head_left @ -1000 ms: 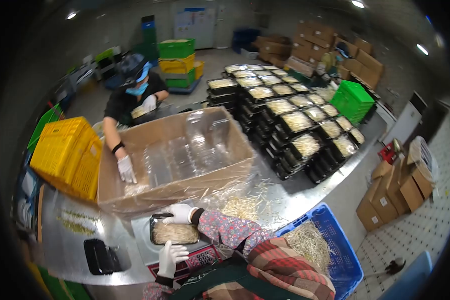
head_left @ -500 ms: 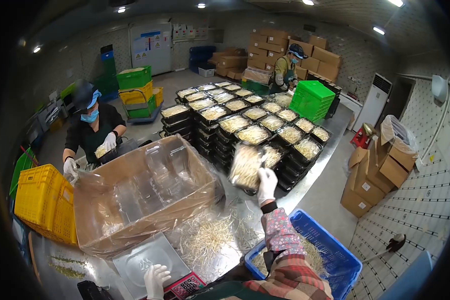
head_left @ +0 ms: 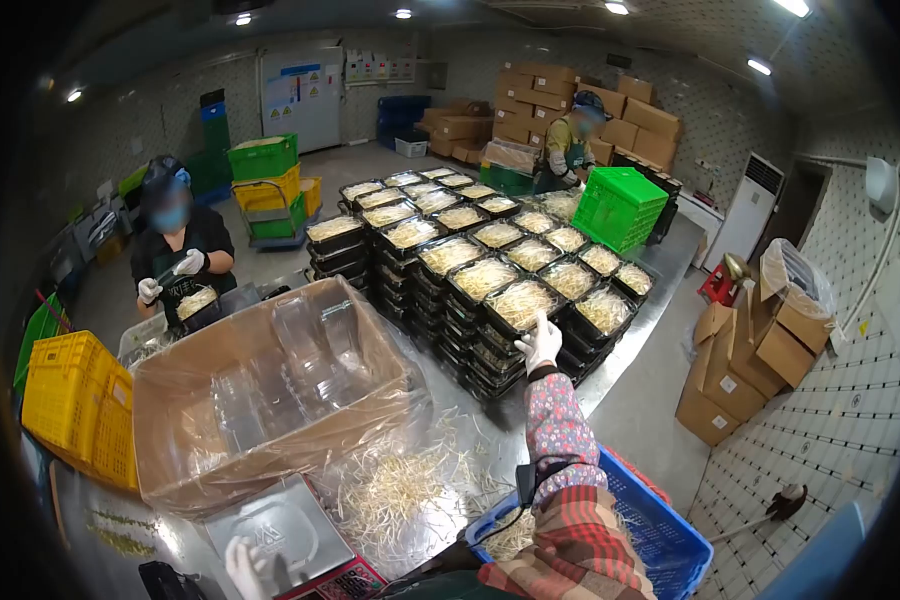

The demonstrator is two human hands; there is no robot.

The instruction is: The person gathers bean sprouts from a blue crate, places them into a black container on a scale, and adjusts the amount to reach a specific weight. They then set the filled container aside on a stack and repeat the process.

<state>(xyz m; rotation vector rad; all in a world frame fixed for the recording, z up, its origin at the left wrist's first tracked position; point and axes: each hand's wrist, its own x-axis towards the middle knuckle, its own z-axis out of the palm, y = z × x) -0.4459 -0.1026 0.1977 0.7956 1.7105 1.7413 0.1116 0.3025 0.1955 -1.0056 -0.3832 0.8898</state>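
Note:
My gloved right hand (head_left: 540, 341) is at the near edge of a black tray of bean sprouts (head_left: 522, 303), fingers closed on its rim. That tray rests on top of the front stack, level with the neighbouring trays (head_left: 484, 277). My gloved left hand (head_left: 245, 565) hovers over the near side of the metal scale (head_left: 280, 530), holding nothing, fingers extended. A loose heap of bean sprouts (head_left: 395, 497) lies on the steel table beside the scale. Under my right arm stands a blue basket (head_left: 660, 530) with more sprouts inside.
A large carton (head_left: 185, 390) lined with plastic holds clear lids on the left. Behind it a co-worker (head_left: 175, 240) handles a tray; another person (head_left: 570, 150) stands at the far end near a green crate (head_left: 620, 210). Yellow crates (head_left: 75, 400) are at far left, cartons (head_left: 740, 375) at right.
My right hand has carried the tray of sprouts forward and set it on the front stack. My left hand has shifted left and down. The left co-worker has raised both hands from the carton's edge.

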